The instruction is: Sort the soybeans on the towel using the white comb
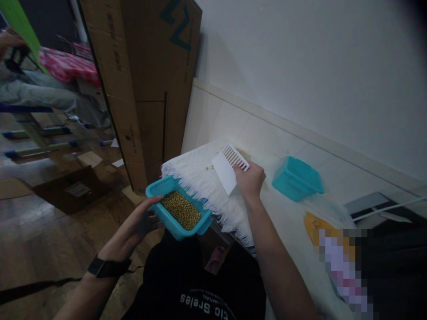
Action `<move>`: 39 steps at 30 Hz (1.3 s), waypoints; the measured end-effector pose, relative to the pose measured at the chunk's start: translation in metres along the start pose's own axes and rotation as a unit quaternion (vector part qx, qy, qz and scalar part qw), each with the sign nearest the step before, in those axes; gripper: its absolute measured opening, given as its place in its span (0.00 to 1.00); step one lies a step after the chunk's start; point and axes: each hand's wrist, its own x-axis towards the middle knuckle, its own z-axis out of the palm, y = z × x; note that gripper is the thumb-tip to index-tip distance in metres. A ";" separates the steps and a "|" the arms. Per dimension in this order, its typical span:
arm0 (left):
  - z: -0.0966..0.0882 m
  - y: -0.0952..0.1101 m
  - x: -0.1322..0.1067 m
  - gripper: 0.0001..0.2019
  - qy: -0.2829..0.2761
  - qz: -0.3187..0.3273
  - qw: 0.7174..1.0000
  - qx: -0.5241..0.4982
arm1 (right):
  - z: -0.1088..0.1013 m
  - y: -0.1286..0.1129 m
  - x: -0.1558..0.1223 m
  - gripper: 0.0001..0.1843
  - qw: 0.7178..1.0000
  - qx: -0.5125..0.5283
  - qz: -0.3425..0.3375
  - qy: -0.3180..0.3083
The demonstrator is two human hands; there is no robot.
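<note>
My left hand grips the near-left side of a turquoise plastic container, its thumb over the rim. Small greenish round beans, which look like mung beans, lie inside, and the container is held at the edge of a white fringed cloth. My right hand is closed on a white plastic scraper with a row of slots along one end. That scraper is over the cloth, and whether it touches it I cannot tell. A few small specks show on the cloth beside it.
A second turquoise container stands on the pale counter to the right, near an orange-yellow packet. A tall cardboard box rises at the back left. Beyond it a person in jeans sits. An opened carton lies on the floor.
</note>
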 end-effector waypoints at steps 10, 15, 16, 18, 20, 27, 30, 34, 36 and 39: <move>0.004 0.003 -0.005 0.19 0.010 0.007 1.000 0.000 | 0.008 0.001 -0.004 0.08 1.000 0.026 0.016 0.004; 0.006 0.005 -0.004 0.20 0.012 0.001 1.000 0.000 | 0.011 -0.002 -0.008 0.09 0.999 0.029 0.006 -0.014; 0.006 0.005 -0.004 0.21 0.010 0.000 1.000 0.000 | 0.011 -0.003 -0.009 0.09 0.999 0.030 0.005 -0.016; 0.006 0.004 -0.004 0.20 0.008 0.002 1.000 0.001 | 0.011 -0.005 -0.010 0.09 0.999 0.034 0.001 -0.022; 0.005 0.004 -0.005 0.18 0.007 0.008 1.000 0.001 | 0.011 -0.008 -0.011 0.08 0.999 0.036 -0.008 -0.029; 0.000 0.005 -0.002 0.19 0.004 0.010 1.000 0.004 | 0.008 -0.013 -0.014 0.08 0.998 0.044 -0.019 -0.051; -0.001 0.005 0.001 0.17 0.017 0.007 1.000 0.004 | 0.008 -0.012 -0.015 0.07 0.997 0.058 -0.015 -0.052; -0.001 0.005 0.002 0.16 0.015 0.011 1.000 0.000 | 0.010 -0.012 -0.013 0.08 0.996 0.069 0.005 -0.053; -0.001 0.005 0.001 0.15 0.014 0.008 1.000 0.001 | 0.012 -0.012 -0.012 0.09 0.996 0.070 0.016 -0.061; 0.000 0.006 -0.001 0.14 0.011 0.003 1.000 0.003 | 0.012 -0.013 -0.012 0.09 0.994 0.076 0.024 -0.076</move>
